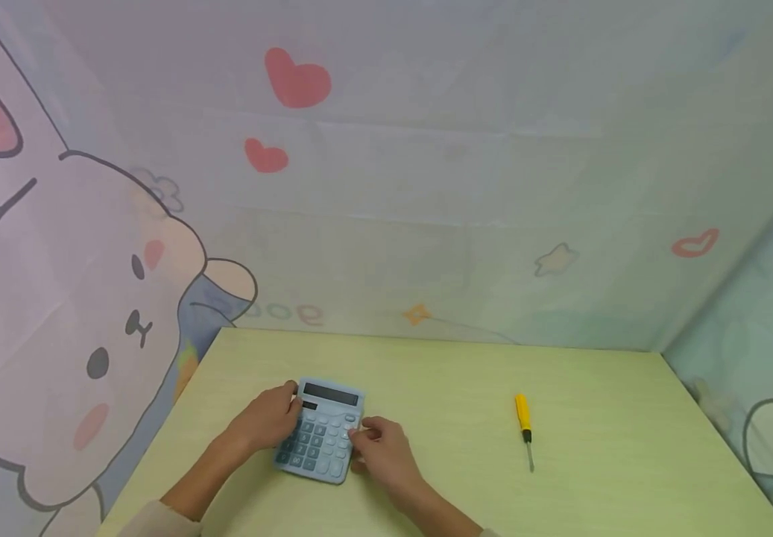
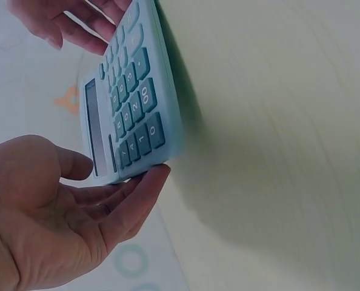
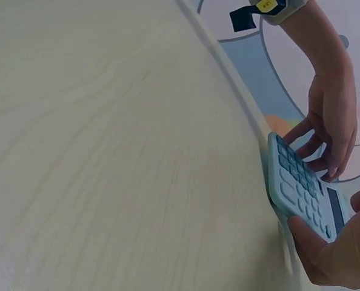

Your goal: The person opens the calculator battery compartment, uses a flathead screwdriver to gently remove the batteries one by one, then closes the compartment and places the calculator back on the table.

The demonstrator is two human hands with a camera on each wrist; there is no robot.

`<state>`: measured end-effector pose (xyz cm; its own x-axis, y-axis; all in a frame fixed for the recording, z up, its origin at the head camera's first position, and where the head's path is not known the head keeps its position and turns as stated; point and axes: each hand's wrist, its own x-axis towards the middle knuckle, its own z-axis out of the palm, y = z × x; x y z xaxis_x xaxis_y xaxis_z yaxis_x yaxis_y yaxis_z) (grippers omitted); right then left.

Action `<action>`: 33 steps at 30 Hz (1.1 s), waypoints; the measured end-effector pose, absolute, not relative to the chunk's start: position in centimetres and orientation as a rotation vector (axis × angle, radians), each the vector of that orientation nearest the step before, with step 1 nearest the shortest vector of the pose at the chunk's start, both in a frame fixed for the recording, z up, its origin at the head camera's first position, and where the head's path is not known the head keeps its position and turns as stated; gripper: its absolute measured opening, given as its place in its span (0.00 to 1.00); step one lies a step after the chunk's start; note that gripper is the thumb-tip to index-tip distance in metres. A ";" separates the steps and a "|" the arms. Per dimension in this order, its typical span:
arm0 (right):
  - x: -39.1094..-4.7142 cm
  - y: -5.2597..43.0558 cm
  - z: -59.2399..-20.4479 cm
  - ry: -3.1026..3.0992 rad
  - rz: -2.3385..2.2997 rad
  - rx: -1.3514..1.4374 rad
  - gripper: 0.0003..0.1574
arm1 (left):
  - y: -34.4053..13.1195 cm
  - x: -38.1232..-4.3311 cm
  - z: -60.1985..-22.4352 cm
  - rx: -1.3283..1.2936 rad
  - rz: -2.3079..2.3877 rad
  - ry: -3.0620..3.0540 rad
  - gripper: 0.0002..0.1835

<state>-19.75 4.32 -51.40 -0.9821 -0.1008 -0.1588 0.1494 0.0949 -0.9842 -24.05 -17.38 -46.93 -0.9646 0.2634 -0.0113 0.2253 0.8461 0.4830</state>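
A light blue calculator (image 1: 322, 440) with a dark display and several rows of keys is over the near left part of the table. My left hand (image 1: 267, 419) holds its left edge, thumb by the display end and fingers along the side, as the left wrist view of the hand (image 2: 65, 212) shows. On the opposite edge, my right hand (image 1: 387, 456) grips the calculator, with the thumb at the outer keys and fingers partly hidden below. In the right wrist view both hands flank the calculator (image 3: 301, 188). Whether its underside fully touches the table I cannot tell.
A screwdriver (image 1: 524, 425) with a yellow and black handle lies to the right on the pale yellow-green table (image 1: 453, 388). Behind the table's far edge hangs a printed cloth (image 1: 426, 186) with hearts and a large rabbit.
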 end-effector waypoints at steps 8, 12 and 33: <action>-20.3 5.3 -51.4 2.166 -2.083 0.089 0.32 | -15.8 -24.6 -47.4 0.347 0.834 3.026 0.21; -20.6 6.2 -50.6 2.081 -2.143 0.084 0.32 | -14.7 -24.8 -47.4 0.313 0.863 3.083 0.21; -21.8 11.7 -48.2 2.193 -2.012 -0.050 0.36 | -11.5 -24.8 -47.2 0.281 1.179 3.018 0.20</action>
